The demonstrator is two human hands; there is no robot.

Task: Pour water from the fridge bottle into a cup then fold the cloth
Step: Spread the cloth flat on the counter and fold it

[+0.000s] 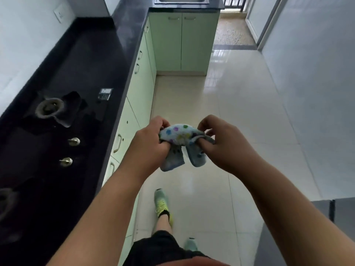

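Both hands are up in front of the person, above the pale tiled floor [240, 112], with the cloth [179, 134] bunched between them. It is a small light-blue piece dotted in several colours, and it hangs in the air, touching neither the floor nor the black counter [96, 60] on the left. The left hand [151, 143] has its fingers clenched round one end of the cloth, while the right hand [221, 143] pinches the other end with curled fingers; two loose flaps droop below the grips. No bottle or cup shows anywhere, so the folding half of the task looks to be the one in hand, and it is barely begun, since the fabric is crumpled rather than spread. The main risk is that folding in mid-air, with no surface under it, gives a lopsided result: the drooping flaps may twist or double over unevenly because the edges cannot be lined up. A corner could also slip from the right hand's light pinch and the cloth fall to the floor near the person's shoe [162, 203]. If the person turns to the counter to lay it flat, the gas burner [49, 108] and its knobs [74, 141] sit close on the left, and the cloth might snag there or pick up grime.
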